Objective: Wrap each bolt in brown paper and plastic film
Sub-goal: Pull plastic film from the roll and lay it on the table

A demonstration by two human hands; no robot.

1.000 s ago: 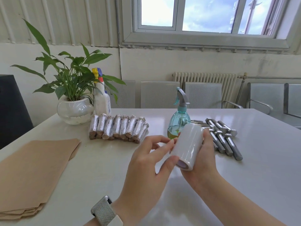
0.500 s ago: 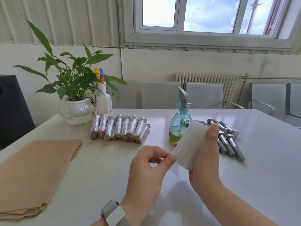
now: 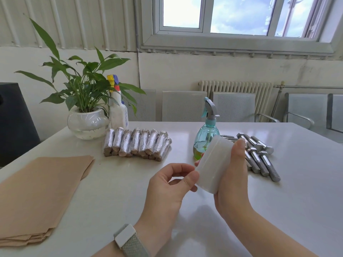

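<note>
White table (image 3: pixel 115 182) under a window, with a radiator and grey chairs along the far wall. We log the following positions.

Right hand (image 3: pixel 232 182): held above the table, fingers and thumb curled round the roll of plastic film (image 3: pixel 213 164), thumb lying up its right side. The roll is tilted, far end higher.

Left hand (image 3: pixel 167 190): just left of the roll, thumb and forefinger pinched at the roll's lower left edge; the other fingers are curled in. We cannot tell whether a loose end of film sits between the fingertips. A watch with a grey strap (image 3: pixel 130 242) is on this wrist.

Bare bolts (image 3: pixel 259 156): a loose group on the table behind the right hand, to the right.

Wrapped bolts (image 3: pixel 137 143): a row lying side by side, centre-left, far side of the table.

Brown paper (image 3: pixel 37 197): a stack of sheets at the left near edge.

A teal spray bottle (image 3: pixel 206 138) stands behind the roll. A potted plant (image 3: pixel 85 108) and a white spray bottle (image 3: pixel 118 112) stand at the far left.
</note>
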